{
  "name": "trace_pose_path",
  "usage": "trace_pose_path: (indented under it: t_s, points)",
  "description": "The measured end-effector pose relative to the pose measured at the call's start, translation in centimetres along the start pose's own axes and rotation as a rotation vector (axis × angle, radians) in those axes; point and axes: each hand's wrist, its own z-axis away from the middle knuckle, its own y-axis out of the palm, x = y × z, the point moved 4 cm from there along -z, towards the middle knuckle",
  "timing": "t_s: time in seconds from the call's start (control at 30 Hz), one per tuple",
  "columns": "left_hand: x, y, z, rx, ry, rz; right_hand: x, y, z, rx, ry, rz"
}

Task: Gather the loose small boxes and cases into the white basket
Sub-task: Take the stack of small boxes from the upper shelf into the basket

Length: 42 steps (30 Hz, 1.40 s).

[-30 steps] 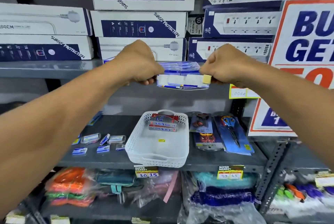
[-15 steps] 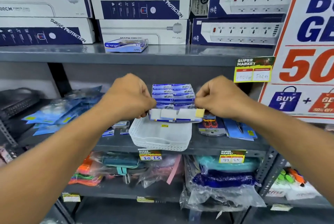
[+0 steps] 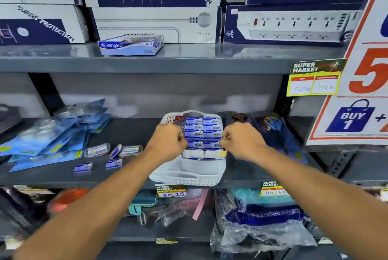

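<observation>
Both hands, left (image 3: 168,142) and right (image 3: 243,141), pinch opposite ends of a wrapped block of small blue boxes (image 3: 202,136), keeping it level just above the white basket (image 3: 186,173) on the middle shelf (image 3: 52,173), probably to lower it in flat

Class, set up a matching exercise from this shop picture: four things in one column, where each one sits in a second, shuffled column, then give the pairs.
Things
1. Kangaro box
2. Block of blue boxes
3. Scissors
4. Two loose small boxes

Places
A. Middle shelf, left of the basket
B. Top shelf, before the power-strip cartons
C. Held between both hands, over the basket
D. Middle shelf, right of the basket

Pairs: 1-B, 2-C, 3-D, 4-A
</observation>
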Motion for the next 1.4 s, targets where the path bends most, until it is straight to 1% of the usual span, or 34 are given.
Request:
trace_pose_path:
  t_s: [0.17, 0.23, 0.33, 0.47, 0.53, 0.63, 0.7, 0.87, 1.2, 1.4]
  points:
    - [1.6, 4.6, -2.4, 0.084, -0.005, -0.033, -2.3, 4.5, -2.7, 0.052, 0.087, -0.001]
    - [2.3, 6.1, -3.1, 0.126, 0.001, -0.056, -2.7, 6.2, -3.4, 0.094, 0.077, 0.015]
    - [3.5, 7.8, -4.0, 0.199, -0.033, -0.034, -3.4, 8.4, -4.3, 0.101, 0.061, 0.03]
    - [4.6, 9.2, -4.7, 0.274, -0.07, -0.05, -3.9, 10.5, -5.2, 0.129, 0.149, 0.0]
    - [5.0, 9.9, -4.7, 0.311, -0.078, -0.072, -3.9, 11.0, -5.6, 0.139, 0.193, 0.006]
    - [5.4, 10.8, -4.8, 0.317, -0.077, -0.097, -3.4, 11.1, -5.8, 0.226, 0.188, 0.145]
    - [5.4, 11.3, -4.8, 0.319, -0.073, -0.107, -3.5, 11.2, -6.0, 0.271, 0.218, 0.188]
    - [5.6, 11.6, -4.7, 0.332, -0.082, -0.115, -3.5, 11.5, -6.2, 0.308, 0.238, 0.234]
    - [6.1, 12.1, -4.5, 0.426, -0.165, -0.06, -3.6, 12.0, -6.6, 0.33, 0.221, 0.283]
    - [6.0, 12.1, -4.6, 0.489, -0.198, -0.046, -3.5, 11.9, -6.4, 0.335, 0.275, 0.238]
